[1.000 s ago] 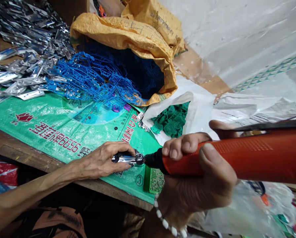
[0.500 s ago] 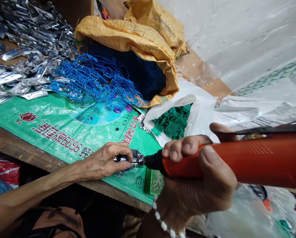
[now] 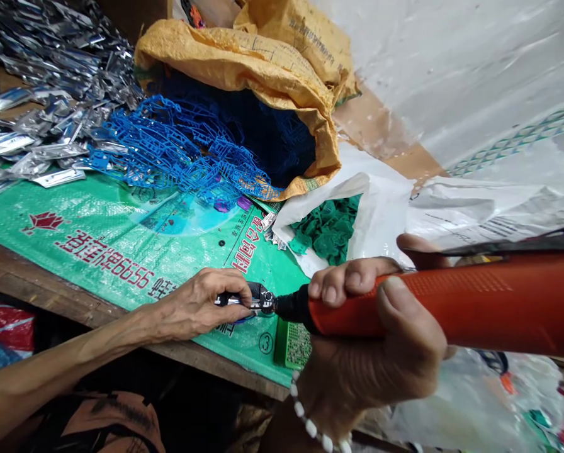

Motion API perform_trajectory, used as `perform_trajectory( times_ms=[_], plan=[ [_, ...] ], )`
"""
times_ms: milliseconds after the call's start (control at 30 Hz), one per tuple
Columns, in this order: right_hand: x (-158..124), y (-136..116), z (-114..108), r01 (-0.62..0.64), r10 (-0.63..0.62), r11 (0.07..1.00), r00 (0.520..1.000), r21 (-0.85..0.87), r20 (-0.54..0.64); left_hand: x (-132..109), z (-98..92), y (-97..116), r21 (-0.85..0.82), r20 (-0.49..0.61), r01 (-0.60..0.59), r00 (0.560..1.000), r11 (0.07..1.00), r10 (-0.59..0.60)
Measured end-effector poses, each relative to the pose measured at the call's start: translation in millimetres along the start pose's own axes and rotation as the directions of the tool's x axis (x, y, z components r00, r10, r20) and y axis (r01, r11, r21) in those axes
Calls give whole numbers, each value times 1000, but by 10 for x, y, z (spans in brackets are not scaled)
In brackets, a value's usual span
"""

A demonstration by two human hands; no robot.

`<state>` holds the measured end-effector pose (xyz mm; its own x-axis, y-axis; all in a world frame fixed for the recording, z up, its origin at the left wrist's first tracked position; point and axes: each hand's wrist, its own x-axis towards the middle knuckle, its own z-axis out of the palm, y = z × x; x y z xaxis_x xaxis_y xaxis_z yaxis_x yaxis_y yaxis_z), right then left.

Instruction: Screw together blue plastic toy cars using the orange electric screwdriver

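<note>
Thumb and fingers of my left hand [image 3: 206,302] pinch a small black, silver and blue part [image 3: 258,297] over the green printed sheet. My right hand [image 3: 381,340] is wrapped round the body of a red power screwdriver [image 3: 490,305]. The tool lies sideways, and its black nose [image 3: 291,307] meets the right end of the small part. Just below that nose is a green basket [image 3: 294,345] of tiny metal pieces, partly hidden by my right hand.
Silver pieces [image 3: 50,69] are heaped at the upper left. Blue plastic frames [image 3: 178,151] spill from an orange sack [image 3: 244,56]. Green parts [image 3: 332,226] fill a white bag [image 3: 386,195]. The wooden table edge [image 3: 88,306] runs along the front, and clear plastic bags lie at the lower right.
The view has shifted slightly, so the sacks and heaps sit a little further left. Both hands keep their holds, with the tool's nose still at the small part.
</note>
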<state>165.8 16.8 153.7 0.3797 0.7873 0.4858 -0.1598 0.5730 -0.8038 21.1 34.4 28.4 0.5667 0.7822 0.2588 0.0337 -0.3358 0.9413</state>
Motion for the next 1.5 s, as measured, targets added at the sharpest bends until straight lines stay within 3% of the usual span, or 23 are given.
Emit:
perform_trajectory(
  times_ms=[800,967,1233,1500],
  plan=[
    [-2,5,-75,-23,25,999,996,-30,88,1,8,10,28,-12,22,1000,999,-21],
    [-17,-16,-63,-55,53,998,996,28,77,1,-10,24,43,-18,6,1000,999,-5],
    [18,-27,-32,-64,65,997,997,-53,27,23,-27,34,56,-12,-18,1000,998,18],
    [-12,-11,-47,-40,41,999,997,-18,58,17,-7,40,54,-36,-17,999,998,19]
  ],
)
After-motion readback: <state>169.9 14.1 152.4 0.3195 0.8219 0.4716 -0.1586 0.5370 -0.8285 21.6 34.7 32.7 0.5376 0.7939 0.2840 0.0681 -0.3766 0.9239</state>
